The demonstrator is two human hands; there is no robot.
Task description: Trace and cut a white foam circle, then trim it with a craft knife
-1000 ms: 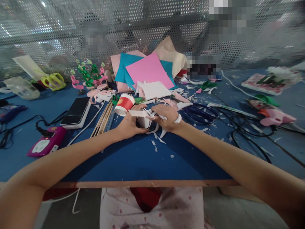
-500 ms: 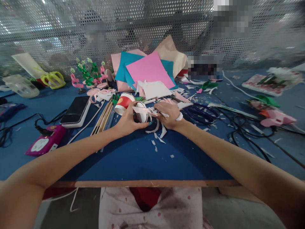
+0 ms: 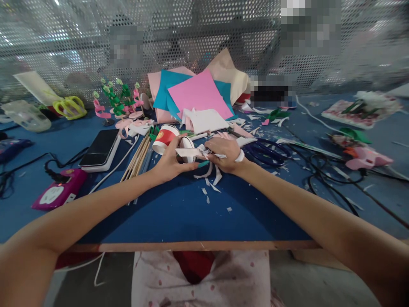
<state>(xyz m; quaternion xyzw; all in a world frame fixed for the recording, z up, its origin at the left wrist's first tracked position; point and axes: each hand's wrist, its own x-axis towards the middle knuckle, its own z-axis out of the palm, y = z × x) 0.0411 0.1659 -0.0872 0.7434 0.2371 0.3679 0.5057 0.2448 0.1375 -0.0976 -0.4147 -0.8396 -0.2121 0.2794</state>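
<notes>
My left hand is closed around a small white tape roll held just above the blue table. My right hand pinches a white paper strip that crosses the roll, with more white curls hanging under its fingers. A red and white paper cup lies on its side just behind my left hand. White paper scraps lie on the table below both hands.
Coloured paper sheets are piled behind the cup. Wooden sticks, a phone and a magenta device lie left. Blue scissors, black cables and a pink glue gun lie right. A perforated metal screen stands behind.
Both hands lifted the roll slightly and turned it, so its white ring now faces me. The paper strip stays stretched across it.
</notes>
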